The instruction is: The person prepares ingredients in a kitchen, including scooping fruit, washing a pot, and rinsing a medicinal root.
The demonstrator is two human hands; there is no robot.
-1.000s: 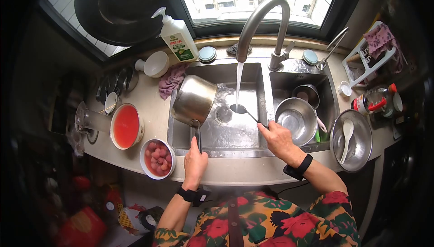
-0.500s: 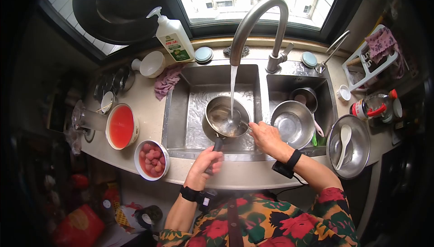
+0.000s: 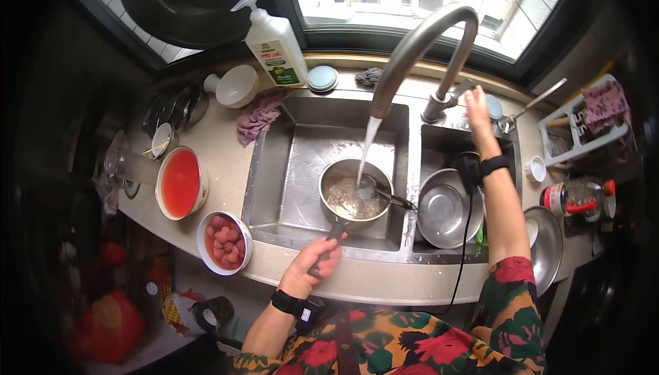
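My left hand (image 3: 318,262) is closed around the dark handle of a small saucepan (image 3: 328,207), held in the left sink basin. Water from the faucet (image 3: 391,76) runs into the pan, and the water inside is stirred up. A ladle-like utensil (image 3: 401,202) leans in the pan, its dark handle over the right rim; its head is blurred under the water. Over at the faucet's base, my right hand (image 3: 478,110) has its fingers on the faucet lever (image 3: 464,88).
In the right basin (image 3: 429,255) sits a metal bowl (image 3: 439,213). On the left counter are a bowl of red liquid (image 3: 181,184), a bowl of peeled round fruit (image 3: 225,243), a purple cloth (image 3: 257,119) and a pump bottle (image 3: 276,49). A steel bowl (image 3: 547,251) stands at right.
My right hand has let go of the utensil at the pan and moved up and right to the faucet lever. Water has risen in the pan. My left hand stays on the handle.
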